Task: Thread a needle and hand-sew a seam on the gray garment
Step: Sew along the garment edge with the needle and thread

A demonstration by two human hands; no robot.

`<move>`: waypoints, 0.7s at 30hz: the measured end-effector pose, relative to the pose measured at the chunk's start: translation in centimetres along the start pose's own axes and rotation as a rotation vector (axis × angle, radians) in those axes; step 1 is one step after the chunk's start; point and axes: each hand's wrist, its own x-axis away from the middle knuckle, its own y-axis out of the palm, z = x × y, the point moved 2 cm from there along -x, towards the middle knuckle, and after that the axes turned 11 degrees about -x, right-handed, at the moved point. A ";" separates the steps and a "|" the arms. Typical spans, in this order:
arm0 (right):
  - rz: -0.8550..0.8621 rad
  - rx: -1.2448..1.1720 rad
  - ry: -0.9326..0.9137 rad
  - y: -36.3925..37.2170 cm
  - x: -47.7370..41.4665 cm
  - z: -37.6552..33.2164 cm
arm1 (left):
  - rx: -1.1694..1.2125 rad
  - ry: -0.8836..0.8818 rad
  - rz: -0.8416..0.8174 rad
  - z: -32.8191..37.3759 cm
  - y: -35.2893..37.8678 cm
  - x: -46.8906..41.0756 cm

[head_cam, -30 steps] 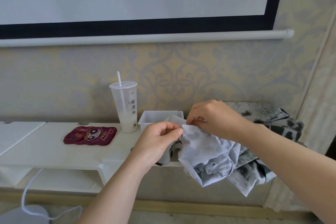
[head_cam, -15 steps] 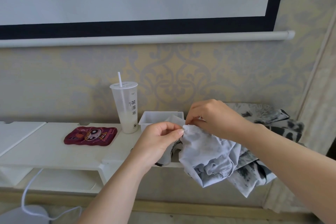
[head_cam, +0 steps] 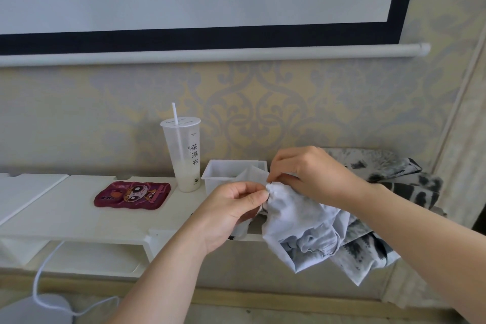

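Both forearms up from below, meeting at one gathered edge of the gray garment (head_cam: pixel 297 221). Left hand (head_cam: pixel 231 208) thumb side up, thumb and forefinger closed in a pinch on that bunched edge, other fingers curled under. Right hand (head_cam: pixel 307 173) in from the right, knuckles up, wrist bent down, fingers curled, fingertips nipping the same edge just above and right of the left grip. Both grips closed on cloth, nearly touching each other.

Counted:
- two hands
- one gray garment
- one black-and-white patterned cloth (head_cam: pixel 410 187) behind and right of the right grip
- one white open box (head_cam: pixel 223 173) just behind the two grips
- one tall clear cup (head_cam: pixel 184 155) left of the box, a little milky liquid in its bottom
- one white straw (head_cam: pixel 175 113) in the cup
- one dark-red cartoon case (head_cam: pixel 132 196) flat on the desk (head_cam: pixel 65 216), well left of the left grip
- one white cable (head_cam: pixel 43 263) hanging below and far left

Gray garment: pale bluish gray, soft, wrinkled, faintly mottled. Puckered tight at the pinch, then falling below and right of the grips in loose folds over the desk's front edge, lowest corner hanging free. One flap raised behind the grips, in front of the box's near wall. Right side lying against the patterned cloth. Stitching at the pinched edge too small to make out.
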 end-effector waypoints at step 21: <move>0.162 -0.344 0.359 -0.7 0.6 -0.6 | 0.045 0.058 0.072 0.7 -0.1 -0.4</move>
